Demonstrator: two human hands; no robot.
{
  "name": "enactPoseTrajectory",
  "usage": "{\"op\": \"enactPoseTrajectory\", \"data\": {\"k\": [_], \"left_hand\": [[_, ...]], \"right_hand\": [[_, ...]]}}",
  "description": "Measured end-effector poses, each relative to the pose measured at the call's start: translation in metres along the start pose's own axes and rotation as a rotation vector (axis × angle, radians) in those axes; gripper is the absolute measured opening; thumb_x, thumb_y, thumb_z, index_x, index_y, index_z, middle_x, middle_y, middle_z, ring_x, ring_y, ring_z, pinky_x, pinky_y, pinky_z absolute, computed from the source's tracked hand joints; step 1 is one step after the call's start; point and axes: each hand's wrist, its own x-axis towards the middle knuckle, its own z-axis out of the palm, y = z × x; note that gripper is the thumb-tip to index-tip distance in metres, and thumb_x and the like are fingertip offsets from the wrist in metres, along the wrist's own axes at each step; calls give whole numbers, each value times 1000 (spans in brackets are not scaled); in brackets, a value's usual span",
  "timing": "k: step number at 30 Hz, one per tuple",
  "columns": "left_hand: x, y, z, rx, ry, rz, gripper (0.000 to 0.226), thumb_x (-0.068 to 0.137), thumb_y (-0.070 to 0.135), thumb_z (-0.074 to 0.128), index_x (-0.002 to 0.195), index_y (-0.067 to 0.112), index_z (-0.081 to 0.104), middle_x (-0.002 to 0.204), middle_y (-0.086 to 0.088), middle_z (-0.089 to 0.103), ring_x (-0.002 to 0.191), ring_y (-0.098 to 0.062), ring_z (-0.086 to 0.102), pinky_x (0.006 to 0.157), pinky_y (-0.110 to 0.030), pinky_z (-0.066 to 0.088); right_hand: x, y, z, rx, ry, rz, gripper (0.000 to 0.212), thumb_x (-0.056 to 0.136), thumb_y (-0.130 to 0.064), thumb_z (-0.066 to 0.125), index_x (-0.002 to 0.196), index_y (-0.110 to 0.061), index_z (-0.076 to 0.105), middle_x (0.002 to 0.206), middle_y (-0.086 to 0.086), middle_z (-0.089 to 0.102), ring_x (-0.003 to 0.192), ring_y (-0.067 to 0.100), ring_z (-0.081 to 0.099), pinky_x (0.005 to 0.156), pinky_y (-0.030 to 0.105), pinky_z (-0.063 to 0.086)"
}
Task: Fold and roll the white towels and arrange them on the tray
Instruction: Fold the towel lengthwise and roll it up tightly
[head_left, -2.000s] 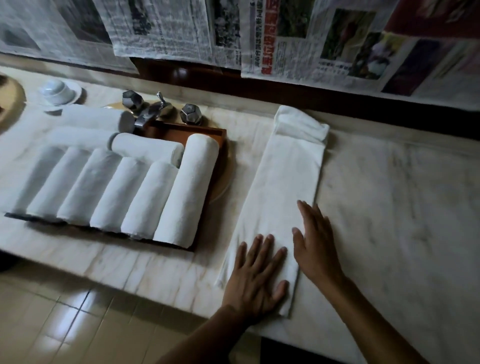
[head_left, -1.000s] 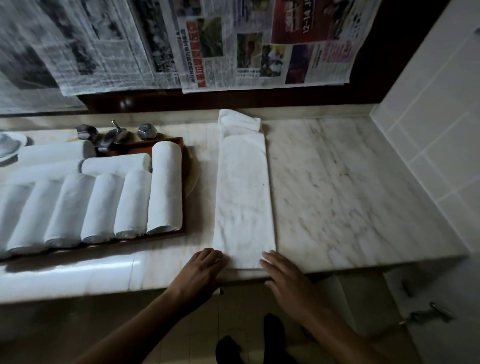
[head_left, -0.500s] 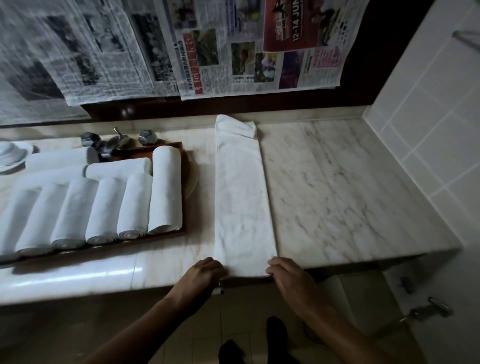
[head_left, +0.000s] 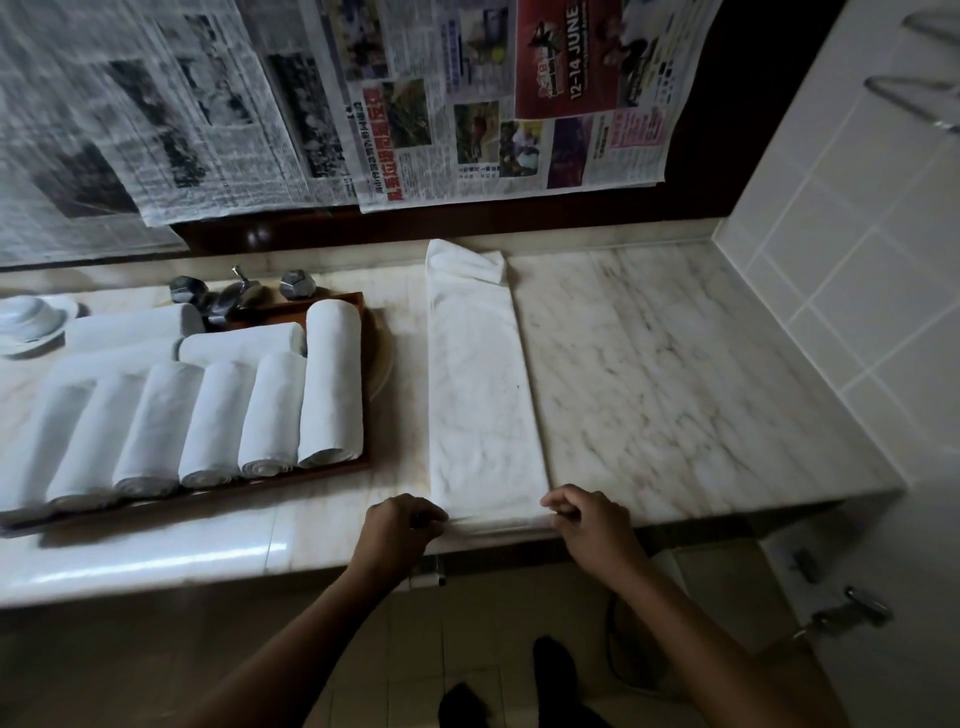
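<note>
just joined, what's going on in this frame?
A person stands at a marble counter with a long folded towel laid flat, running away from them. The left hand and right hand each pinch a near corner at the counter's front edge, apparently to start rolling. To the left, the wooden tray already holds rows of rolled towels.

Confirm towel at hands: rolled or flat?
Flat: folded towel lies as a long strip; left hand and right hand pinch its near edge.
</note>
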Motion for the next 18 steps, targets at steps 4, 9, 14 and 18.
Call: {"op": "enactPoseTrajectory", "data": {"k": [4, 9, 14, 18], "left_hand": [[13, 9, -8, -30, -94, -107, 14, 84, 17, 81, 94, 26, 83, 71, 16, 72, 65, 8, 63, 64, -6, 42], [19, 19, -3, -40, -66, -159, 11, 82, 17, 83, 91, 22, 84, 57, 16, 66, 52, 3, 58, 53, -4, 39], [15, 17, 3, 24, -8, -108, 10, 81, 17, 82, 90, 22, 82, 82, 5, 74, 73, -4, 61, 60, -10, 40], [10, 9, 9, 147, 51, 77, 11, 82, 14, 82, 89, 20, 74, 88, 6, 55, 69, -4, 51, 59, -8, 32]], "right_hand": [[8, -12, -7, -28, 7, 104, 11, 89, -35, 74, 88, -40, 64, 88, -24, 66, 89, -3, 60, 102, 40, 47], [13, -25, -6, -136, -35, 156, 6, 82, -39, 69, 86, -36, 66, 84, -21, 67, 89, 3, 62, 96, 35, 44], [14, -29, 2, -116, -10, 64, 16, 79, -19, 69, 81, -34, 64, 89, -13, 59, 85, 11, 59, 81, 32, 50], [9, -30, 10, -162, -23, -91, 29, 82, 2, 58, 87, -27, 61, 96, -7, 49, 92, 13, 51, 76, 33, 49]]}}
